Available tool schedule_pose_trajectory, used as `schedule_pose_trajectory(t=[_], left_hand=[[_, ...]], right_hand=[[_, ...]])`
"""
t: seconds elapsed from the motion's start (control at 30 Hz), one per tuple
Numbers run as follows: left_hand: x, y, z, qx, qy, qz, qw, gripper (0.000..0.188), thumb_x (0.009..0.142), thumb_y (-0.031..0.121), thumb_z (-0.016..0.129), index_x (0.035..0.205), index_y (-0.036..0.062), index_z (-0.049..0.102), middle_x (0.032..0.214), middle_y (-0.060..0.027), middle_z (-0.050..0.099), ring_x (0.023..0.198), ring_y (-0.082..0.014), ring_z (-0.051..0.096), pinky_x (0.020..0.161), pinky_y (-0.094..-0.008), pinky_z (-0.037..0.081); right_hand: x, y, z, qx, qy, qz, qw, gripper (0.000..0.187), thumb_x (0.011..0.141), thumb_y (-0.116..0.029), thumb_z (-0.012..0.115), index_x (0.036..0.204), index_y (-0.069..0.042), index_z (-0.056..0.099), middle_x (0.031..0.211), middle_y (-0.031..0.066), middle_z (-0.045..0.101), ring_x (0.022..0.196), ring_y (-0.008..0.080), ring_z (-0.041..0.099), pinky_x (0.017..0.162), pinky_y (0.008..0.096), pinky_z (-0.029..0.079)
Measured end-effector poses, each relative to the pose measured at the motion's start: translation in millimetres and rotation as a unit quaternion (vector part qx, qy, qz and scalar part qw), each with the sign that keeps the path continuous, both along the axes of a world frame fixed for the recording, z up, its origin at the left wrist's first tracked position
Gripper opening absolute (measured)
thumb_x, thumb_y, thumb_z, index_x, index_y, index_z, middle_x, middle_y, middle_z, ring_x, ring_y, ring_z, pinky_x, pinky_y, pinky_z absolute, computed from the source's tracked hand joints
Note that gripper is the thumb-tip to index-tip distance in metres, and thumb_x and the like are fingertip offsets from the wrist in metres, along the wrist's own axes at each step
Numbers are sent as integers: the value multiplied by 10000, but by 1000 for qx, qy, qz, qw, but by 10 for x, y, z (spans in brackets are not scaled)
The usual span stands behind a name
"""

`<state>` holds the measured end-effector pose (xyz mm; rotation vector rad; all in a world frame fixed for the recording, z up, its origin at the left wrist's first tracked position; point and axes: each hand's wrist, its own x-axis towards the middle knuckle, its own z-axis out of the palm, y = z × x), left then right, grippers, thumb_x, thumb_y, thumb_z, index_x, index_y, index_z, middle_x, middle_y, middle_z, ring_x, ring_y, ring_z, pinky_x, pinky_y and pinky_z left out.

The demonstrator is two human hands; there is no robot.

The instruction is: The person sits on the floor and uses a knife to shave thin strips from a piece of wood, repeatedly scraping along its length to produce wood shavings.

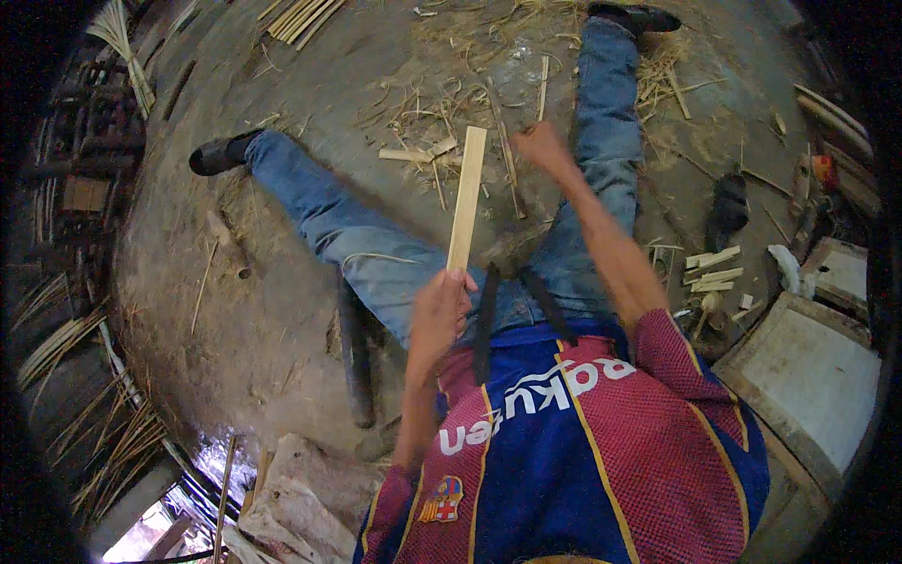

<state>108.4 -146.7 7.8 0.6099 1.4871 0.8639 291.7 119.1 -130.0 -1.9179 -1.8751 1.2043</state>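
Note:
My left hand (442, 305) is closed round the lower end of a flat, pale bamboo slat (469, 193), which points away from me between my legs. Farther out to the right, near my right shin, my right hand (543, 148) is closed in a fist. From its far side a narrow pale strip (543, 86) appears to stick out; its grip end is hidden by the fingers. A long, dark brown stick (505, 150) lies on the floor just left of that fist. Shavings and split pieces (418, 155) are scattered on the floor beyond the slat.
A dark, rod-like tool (354, 352) lies beside my left thigh. On the right are short split pieces (714, 274), a dark shoe (727, 211) and a framed pale board (808, 381). Thin strips (305, 19) lie at the far edge; a crumpled sack (305, 498) is at lower left.

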Motion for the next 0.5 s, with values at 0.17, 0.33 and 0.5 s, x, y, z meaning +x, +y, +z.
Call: schedule_pose_trajectory(t=[0.17,0.33,0.5], left_hand=[[-36,121,-251,15,78,30,996,380,1040,345,398,865,55,572,622,21,449,503,-68,401,450,-254,320],[9,268,-281,103,279,-16,954,338,1030,267,402,867,26,575,620,-60,485,554,-170,475,542,-345,382],[26,262,-195,87,325,-19,941,326,1030,253,395,877,32,579,629,-87,505,569,-198,493,556,-352,395]], right_hand=[[-55,-299,368,139,-36,106,984,335,794,-353,651,949,-66,728,766,181,685,740,339,683,692,436,531],[-257,-1151,618,120,13,275,954,281,712,-270,698,972,-166,717,798,146,695,758,336,679,691,463,532],[-347,-1212,520,163,-29,242,956,318,672,-241,717,987,-197,712,780,120,693,782,333,678,696,491,519]])
